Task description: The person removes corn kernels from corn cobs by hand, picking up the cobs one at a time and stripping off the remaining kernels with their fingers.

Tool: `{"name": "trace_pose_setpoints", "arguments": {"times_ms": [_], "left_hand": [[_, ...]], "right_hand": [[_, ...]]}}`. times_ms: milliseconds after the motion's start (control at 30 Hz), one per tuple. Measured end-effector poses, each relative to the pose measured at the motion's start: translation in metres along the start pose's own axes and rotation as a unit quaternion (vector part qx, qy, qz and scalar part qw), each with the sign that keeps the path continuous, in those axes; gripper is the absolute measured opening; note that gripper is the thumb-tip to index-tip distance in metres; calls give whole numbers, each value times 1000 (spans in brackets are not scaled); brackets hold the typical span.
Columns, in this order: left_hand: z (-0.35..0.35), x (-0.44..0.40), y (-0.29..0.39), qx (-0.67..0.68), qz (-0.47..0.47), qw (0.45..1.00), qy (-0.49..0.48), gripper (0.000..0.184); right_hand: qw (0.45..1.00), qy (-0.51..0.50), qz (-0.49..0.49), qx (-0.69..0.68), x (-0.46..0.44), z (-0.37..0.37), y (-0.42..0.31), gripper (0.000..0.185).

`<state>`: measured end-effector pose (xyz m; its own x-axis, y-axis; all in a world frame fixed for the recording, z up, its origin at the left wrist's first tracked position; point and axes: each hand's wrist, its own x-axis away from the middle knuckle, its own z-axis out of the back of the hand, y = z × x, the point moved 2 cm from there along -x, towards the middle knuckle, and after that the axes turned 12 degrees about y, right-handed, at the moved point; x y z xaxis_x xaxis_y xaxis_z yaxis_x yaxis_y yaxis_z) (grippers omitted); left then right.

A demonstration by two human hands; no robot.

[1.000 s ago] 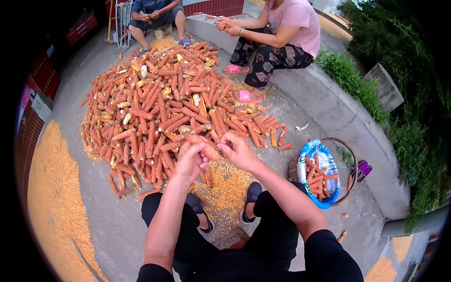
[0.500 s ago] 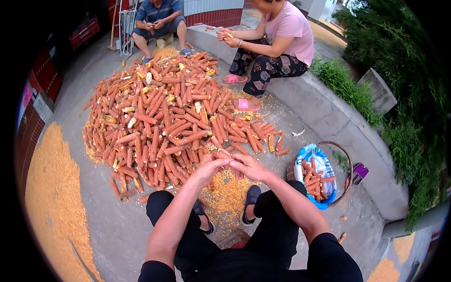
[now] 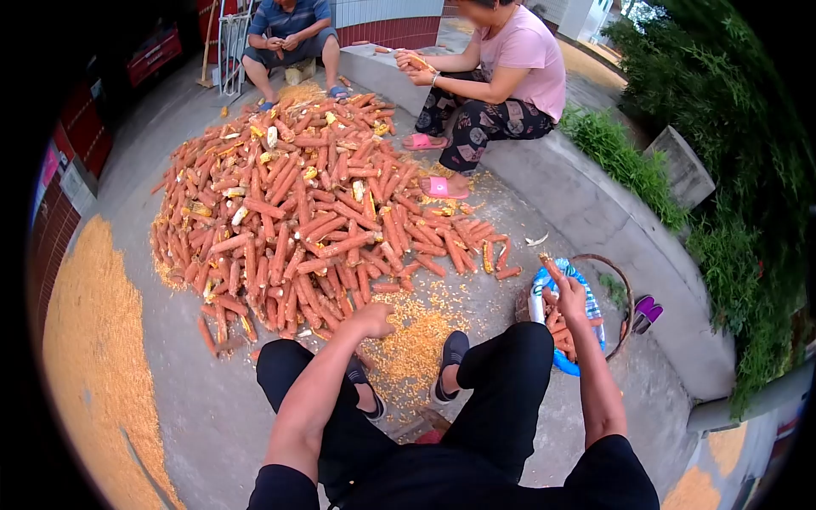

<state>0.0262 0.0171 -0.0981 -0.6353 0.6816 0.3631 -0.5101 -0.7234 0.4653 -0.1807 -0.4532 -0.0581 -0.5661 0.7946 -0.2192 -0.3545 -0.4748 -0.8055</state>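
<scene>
A corn cob is held in my right hand, above the basket with its blue and white lining. More cobs lie inside the basket. My left hand is near the lower edge of the big cob pile, over loose yellow kernels on the ground; its fingers are curled, and what they hold, if anything, is hidden.
One person in a pink shirt sits on the low concrete wall, holding a cob. Another person sits behind the pile. Spread kernels cover the left ground. Purple shoes stand beside the basket.
My hands have come apart. The right one has moved right to the basket with a cob, and the left has shifted slightly down and left.
</scene>
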Motion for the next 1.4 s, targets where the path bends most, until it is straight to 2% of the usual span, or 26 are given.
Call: {"name": "trace_pose_setpoints", "arguments": {"times_ms": [33, 100, 167, 200, 267, 300, 400, 433, 500, 533, 567, 667, 733, 800, 867, 900, 967, 1000, 1067, 1167, 1267, 1367, 1400], "left_hand": [[-11, -6, -15, 16, -3, 1000, 16, 62], [-34, -11, -40, 49, -7, 998, 44, 55], [-58, -3, -54, 260, 135, 956, 19, 45], [-71, 2, -59, 360, 204, 910, 7, 40], [-106, 9, -72, 447, 287, 847, 23, 30], [-122, 14, -78, 488, 333, 806, 31, 26], [-152, 17, -90, 404, 388, 827, 42, 22], [-156, 18, -90, 412, 378, 828, 42, 30], [-161, 13, -88, 423, 370, 823, 83, 56], [-145, 14, -80, 407, 363, 835, 67, 62], [-137, 12, -73, 379, 367, 844, 98, 67], [-162, 7, -82, 279, 364, 871, 175, 60], [-160, 10, -82, 237, 402, 860, 208, 46], [-163, 11, -96, 234, 450, 834, 218, 47], [-171, 3, -121, 222, 501, 798, 250, 46], [-170, -3, -134, 240, 522, 772, 272, 46], [-166, -11, -159, 264, 552, 717, 333, 46], [-163, -16, -172, 270, 559, 689, 374, 46], [-159, -23, -205, 262, 610, 640, 388, 50], [-209, -39, -291, 420, 662, 523, 335, 34], [-200, -52, -277, 464, 666, 453, 368, 27], [-215, -61, -290, 407, 669, 530, 326, 27], [-195, -57, -266, 435, 655, 516, 339, 23]], "right_hand": [[997, 41, 5, 62, 2, 17, 29, 42], [994, 30, -45, 93, 9, 41, 110, 41], [970, 37, -214, 111, 52, 65, 68, 42], [970, 41, -182, 157, 57, 67, 84, 41], [960, 49, -117, 249, 51, 82, 162, 40], [954, 66, -116, 270, 46, 93, 179, 39], [941, 52, -99, 320, 29, 103, 221, 35], [939, 15, -86, 331, 23, 103, 222, 35], [960, -9, -134, 247, 16, 89, 191, 42], [967, -43, -109, 228, 16, 81, 163, 45], [975, -63, -83, 199, 16, 64, 122, 49], [986, -113, -33, 114, 20, 20, 25, 42], [986, -151, 8, 71, 25, -9, -38, 37], [974, -210, 69, 45, 37, -37, -92, 32], [958, -269, 98, 30, 54, -65, -114, 28], [936, -315, 140, 65, 64, -77, -134, 24], [882, -410, 198, 121, 67, -89, -138, 20], [886, -412, 172, 123, 65, -92, -135, 19], [894, -414, 117, 127, 62, -97, -129, 17], [885, -415, 140, 161, 55, -107, -133, 17], [883, -426, 107, 169, 52, -113, -131, 17], [878, -432, 114, 173, 51, -120, -135, 17], [875, -437, 118, 173, 51, -121, -137, 16]]}}
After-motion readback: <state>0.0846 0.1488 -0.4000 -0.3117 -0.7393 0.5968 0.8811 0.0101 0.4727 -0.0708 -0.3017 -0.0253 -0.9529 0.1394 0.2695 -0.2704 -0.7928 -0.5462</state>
